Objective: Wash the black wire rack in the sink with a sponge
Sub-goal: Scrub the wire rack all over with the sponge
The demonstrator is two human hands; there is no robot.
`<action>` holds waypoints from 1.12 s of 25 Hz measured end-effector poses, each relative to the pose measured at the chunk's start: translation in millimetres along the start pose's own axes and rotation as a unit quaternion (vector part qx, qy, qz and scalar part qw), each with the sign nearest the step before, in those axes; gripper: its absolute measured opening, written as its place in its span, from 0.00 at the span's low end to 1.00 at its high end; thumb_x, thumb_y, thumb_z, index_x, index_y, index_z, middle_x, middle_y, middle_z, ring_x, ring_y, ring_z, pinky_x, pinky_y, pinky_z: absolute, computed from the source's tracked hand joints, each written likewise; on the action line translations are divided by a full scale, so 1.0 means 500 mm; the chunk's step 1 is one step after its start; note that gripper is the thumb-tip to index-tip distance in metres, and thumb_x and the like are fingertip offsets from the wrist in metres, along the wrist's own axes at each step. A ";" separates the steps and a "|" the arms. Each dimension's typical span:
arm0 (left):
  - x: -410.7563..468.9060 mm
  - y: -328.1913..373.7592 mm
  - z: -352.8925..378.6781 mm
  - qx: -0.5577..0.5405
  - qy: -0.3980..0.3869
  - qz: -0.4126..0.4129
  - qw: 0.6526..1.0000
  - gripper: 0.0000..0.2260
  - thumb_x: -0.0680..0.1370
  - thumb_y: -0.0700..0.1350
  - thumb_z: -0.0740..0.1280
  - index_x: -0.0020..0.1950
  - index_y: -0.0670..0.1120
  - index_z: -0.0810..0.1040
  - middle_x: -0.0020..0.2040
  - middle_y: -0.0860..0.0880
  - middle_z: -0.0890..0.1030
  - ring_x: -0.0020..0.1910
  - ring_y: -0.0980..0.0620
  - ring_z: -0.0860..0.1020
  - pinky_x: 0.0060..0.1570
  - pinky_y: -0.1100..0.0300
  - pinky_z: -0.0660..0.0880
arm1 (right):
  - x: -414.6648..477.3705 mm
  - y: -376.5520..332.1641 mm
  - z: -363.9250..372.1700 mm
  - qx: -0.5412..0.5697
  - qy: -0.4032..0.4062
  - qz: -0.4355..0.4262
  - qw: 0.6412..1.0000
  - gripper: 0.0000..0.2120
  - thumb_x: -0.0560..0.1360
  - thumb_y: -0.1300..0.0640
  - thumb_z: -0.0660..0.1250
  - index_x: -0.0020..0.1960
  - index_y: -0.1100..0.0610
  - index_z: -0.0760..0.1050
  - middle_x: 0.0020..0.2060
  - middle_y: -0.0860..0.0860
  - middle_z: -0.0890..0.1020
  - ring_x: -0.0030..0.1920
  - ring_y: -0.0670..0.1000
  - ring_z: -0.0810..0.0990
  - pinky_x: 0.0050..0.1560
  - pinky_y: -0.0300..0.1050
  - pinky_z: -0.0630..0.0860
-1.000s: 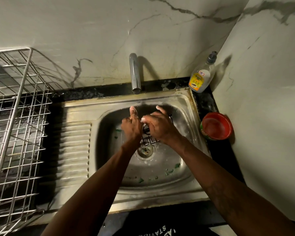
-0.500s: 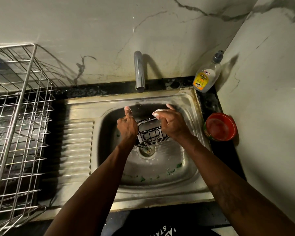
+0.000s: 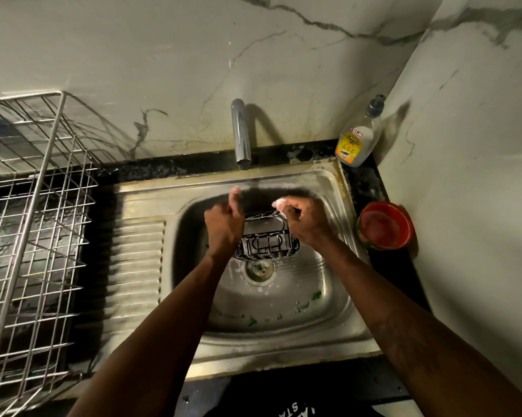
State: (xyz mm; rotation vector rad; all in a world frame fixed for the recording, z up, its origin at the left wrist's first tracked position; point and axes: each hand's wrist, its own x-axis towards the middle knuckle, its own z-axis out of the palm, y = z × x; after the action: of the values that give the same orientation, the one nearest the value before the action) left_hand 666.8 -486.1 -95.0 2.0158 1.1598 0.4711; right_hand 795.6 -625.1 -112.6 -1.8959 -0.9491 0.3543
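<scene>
Now, mid-frame above the sink (image 3: 283, 308), the left hand (image 3: 223, 227) grips the black wire rack (image 3: 265, 239) while the right hand (image 3: 306, 224) pinches a sponge (image 3: 279, 203) to its upper-right corner; soapy wires could slip free.

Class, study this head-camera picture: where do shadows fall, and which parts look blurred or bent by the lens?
Head view: dim; the tap and soap bottle throw shadows rightward on the marble wall; the left hand gripping the black wire rack, the right hand holding the sponge and the drainboard ribs are motion-smeared; the drying basket's wires bow at left.
</scene>
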 end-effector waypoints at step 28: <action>-0.020 0.013 -0.008 -0.179 -0.007 -0.185 0.966 0.20 0.81 0.57 0.65 0.36 0.46 0.68 0.34 0.48 0.71 0.33 0.53 0.69 0.41 0.56 0.71 | -0.033 0.024 0.066 -0.079 0.022 0.081 0.993 0.20 0.79 0.67 0.61 0.65 0.53 0.80 0.55 0.55 0.85 0.55 0.50 0.83 0.59 0.41 0.79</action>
State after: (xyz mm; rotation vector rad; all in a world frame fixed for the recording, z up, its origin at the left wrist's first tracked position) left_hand 662.9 -494.9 -87.0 1.4530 1.3035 0.4379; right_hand 770.7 -619.8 -141.9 -2.1235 -0.8165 0.3406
